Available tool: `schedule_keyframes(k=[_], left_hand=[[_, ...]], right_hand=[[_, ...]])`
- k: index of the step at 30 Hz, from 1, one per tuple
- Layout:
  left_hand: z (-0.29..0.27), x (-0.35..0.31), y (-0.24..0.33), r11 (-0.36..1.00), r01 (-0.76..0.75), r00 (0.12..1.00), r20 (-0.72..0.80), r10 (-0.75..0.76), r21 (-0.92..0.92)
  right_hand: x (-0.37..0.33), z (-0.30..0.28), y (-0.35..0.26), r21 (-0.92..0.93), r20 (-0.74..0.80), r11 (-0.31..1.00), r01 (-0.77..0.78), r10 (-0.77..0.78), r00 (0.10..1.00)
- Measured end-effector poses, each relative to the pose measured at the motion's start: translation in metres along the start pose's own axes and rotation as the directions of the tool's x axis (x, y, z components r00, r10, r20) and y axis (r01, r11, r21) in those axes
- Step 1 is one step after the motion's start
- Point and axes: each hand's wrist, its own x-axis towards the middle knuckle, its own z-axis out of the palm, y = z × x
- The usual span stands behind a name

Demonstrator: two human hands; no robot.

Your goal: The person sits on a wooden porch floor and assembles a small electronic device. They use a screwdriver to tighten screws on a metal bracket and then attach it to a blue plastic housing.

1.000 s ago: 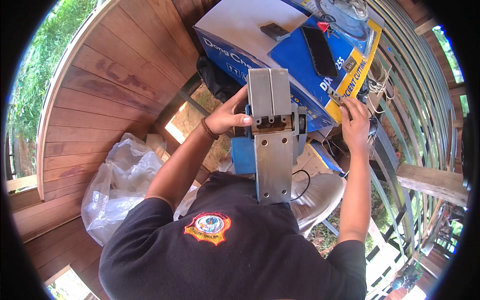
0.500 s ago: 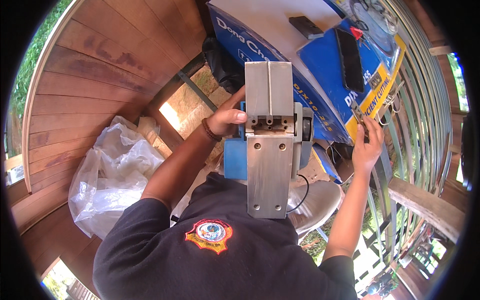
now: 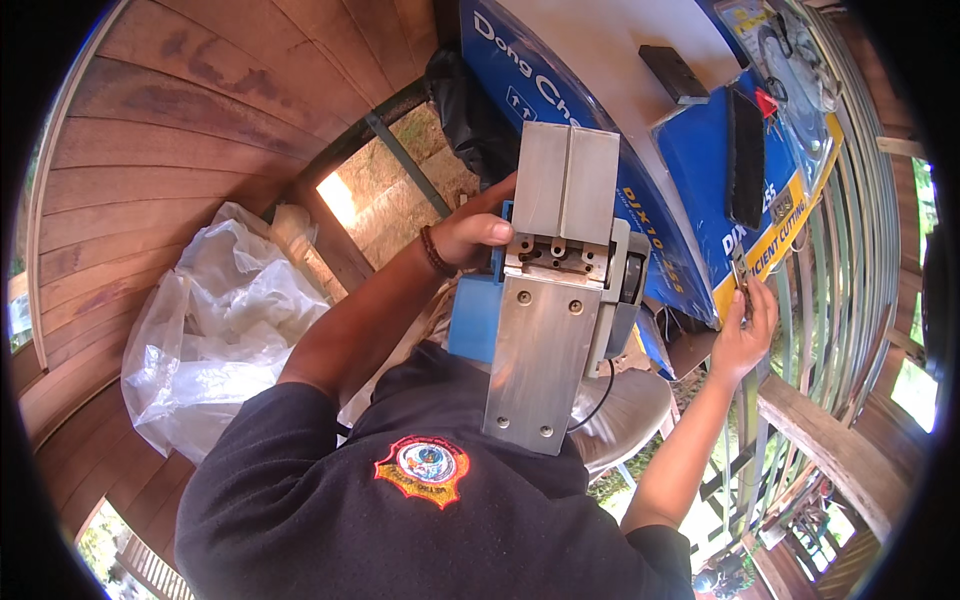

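Observation:
An electric hand planer (image 3: pixel 545 345) with a blue and grey body rests upside down against my body, its metal sole facing up. Across the sole, the slot in the middle shows several small holes or screws. My left hand (image 3: pixel 472 240) is closed around the planer's left side, thumb at the sole's edge; the other fingers are hidden beneath. Off to the right, my right hand (image 3: pixel 745 330) pinches a small metal piece with holes (image 3: pixel 741 268) at the near corner of a blue and yellow package (image 3: pixel 690 150).
The package leans on a large blue and white carton (image 3: pixel 590 45). A dark block (image 3: pixel 672 73), a long black flat object (image 3: pixel 745 160) and a clear bag with a cable (image 3: pixel 785 50) lie there. Clear plastic sheeting (image 3: pixel 215 330) sits left. Metal rails (image 3: pixel 860 220) run along the right.
The view has shifted, and the planer now tilts slightly, its near end swung left. My right hand stays on the small metal piece by the package corner. My left hand keeps its grip.

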Motion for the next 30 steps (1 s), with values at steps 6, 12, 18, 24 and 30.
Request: schedule_keyframes(k=[6,12,18,24,30], left_hand=[[-0.0064,0.0028,-0.0038,1.0,-0.009,1.0,0.011,0.009,0.027],[-0.0003,0.0023,0.0003,1.0,0.003,1.0,0.011,-0.003,0.006],[-0.0026,0.0038,-0.0014,1.0,-0.009,1.0,0.025,0.008,0.017],[-0.0009,0.0047,-0.0017,1.0,-0.007,1.0,0.022,0.007,0.023],[0.0011,0.005,0.0,0.997,-0.006,1.0,-0.005,0.007,0.079]], right_hand=[[-0.0007,0.0003,-0.0004,-0.017,0.002,1.0,0.001,-0.001,1.0],[-0.0014,-0.0006,-0.0003,0.008,0.004,1.0,-0.013,0.013,1.0],[-0.0005,-0.001,-0.0049,-0.01,0.017,1.0,-0.029,0.029,0.999],[-0.0005,-0.0001,-0.0011,0.009,0.013,1.0,-0.003,0.002,1.0],[-0.0014,0.0014,0.0015,0.04,0.003,0.999,-0.001,0.0,1.0]])
